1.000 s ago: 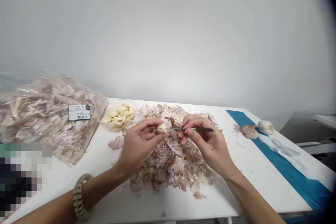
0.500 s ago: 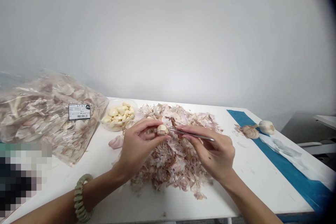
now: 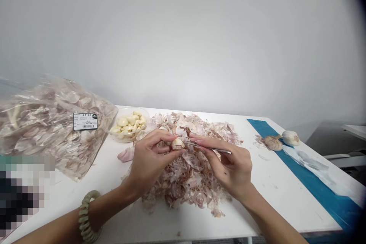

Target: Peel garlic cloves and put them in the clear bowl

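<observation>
While the left hand holds a smooth, ivory garlic clove in a narrow fingertip grip, the right hand pinches slim steel tweezers, their tip at the clove. Below both hands lies a loose heap of papery, pink-brown garlic skins on the white surface, near a clear bowl of peeled cloves.
</observation>
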### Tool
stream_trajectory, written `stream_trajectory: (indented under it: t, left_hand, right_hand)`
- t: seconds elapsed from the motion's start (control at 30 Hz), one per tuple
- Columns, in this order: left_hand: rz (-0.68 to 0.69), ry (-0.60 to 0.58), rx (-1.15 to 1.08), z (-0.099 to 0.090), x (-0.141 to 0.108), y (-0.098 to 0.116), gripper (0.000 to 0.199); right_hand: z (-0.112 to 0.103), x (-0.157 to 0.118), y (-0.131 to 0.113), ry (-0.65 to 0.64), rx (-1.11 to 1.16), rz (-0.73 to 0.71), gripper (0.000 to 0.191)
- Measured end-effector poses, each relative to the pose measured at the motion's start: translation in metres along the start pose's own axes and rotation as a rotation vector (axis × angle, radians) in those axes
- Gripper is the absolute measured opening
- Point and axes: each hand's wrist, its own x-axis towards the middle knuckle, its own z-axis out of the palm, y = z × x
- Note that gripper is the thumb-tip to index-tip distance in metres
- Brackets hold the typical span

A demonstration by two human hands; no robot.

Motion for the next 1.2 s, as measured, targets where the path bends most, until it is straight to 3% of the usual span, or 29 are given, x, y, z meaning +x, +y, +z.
stream_trajectory:
  t: [0.13,0.5,0.87,1.2]
  left_hand:
    - [0.016,-0.010,0.025,0.0007,-0.0015,0.0009,0.020]
    - [-0.031,-0.030,-0.002,0.0035,-0.0010,0.0018,0.019]
    - [-0.044,-0.046,0.011,0.0035,-0.0019,0.0038,0.020]
    - [-0.008,-0.094,-0.089,0.0024,-0.0001,-0.0005,0.016]
  right_hand:
    - [0.0018,-0.0006,-0.0036,0.016,0.028,0.060,0.038]
    - [0.0041,-0.0071,-0.0038,0.083,-0.040,0.027,0.042]
    - [0.0042,-0.0078,-0.0008,0.185,-0.058,0.071,0.030]
    - [0.0007,-0.0043,-0.0004,0.186,-0.151,0.068,0.030]
